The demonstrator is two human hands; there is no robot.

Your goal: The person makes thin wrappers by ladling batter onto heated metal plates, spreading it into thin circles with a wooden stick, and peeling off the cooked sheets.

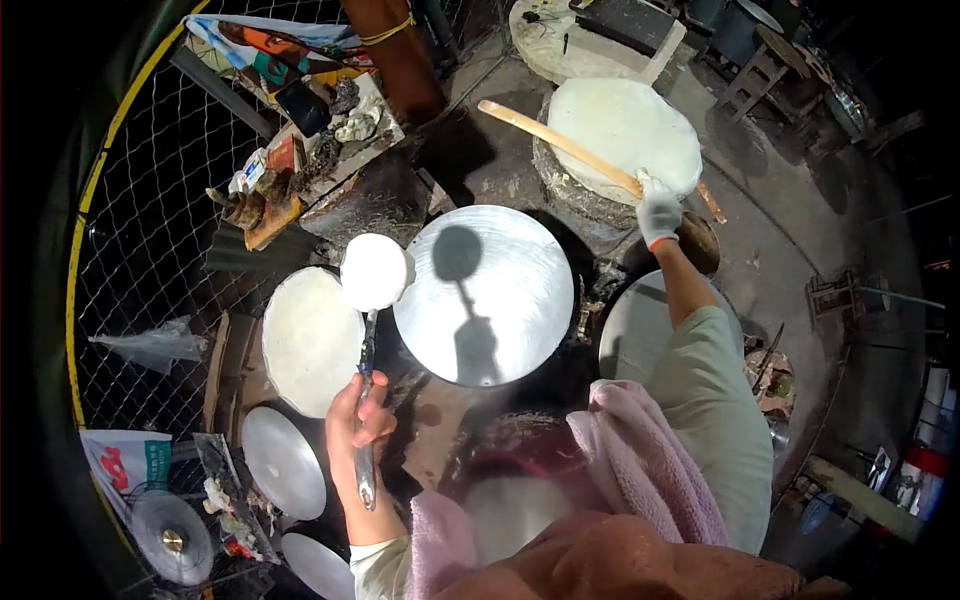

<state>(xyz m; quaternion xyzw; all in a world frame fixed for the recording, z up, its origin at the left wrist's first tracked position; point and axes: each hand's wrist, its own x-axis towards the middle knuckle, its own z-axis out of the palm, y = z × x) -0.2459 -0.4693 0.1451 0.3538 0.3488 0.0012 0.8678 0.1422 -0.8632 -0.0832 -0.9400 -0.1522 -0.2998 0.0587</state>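
My left hand [362, 410] is wrapped round the dark and metal handle of a ladle [377, 272], whose round bowl looks full of white liquid. The ladle hangs at the left rim of a round, shiny metal pan [490, 300], casting its shadow there. My right hand [659, 212], in a white glove, is closed on a long flat wooden stick [560, 143]. That stick lies across a round stack of pale, thin sheets [625, 120]. Left of the pan is another round vessel [312, 342] with a smooth white surface.
Several metal lids [284, 462] lie at the lower left near a wire fence [130, 260]. A cluttered ledge [350, 150] with a phone stands at the upper left. Beside my right arm is a round grey pan [640, 325]. A round white table [545, 45] stands behind.
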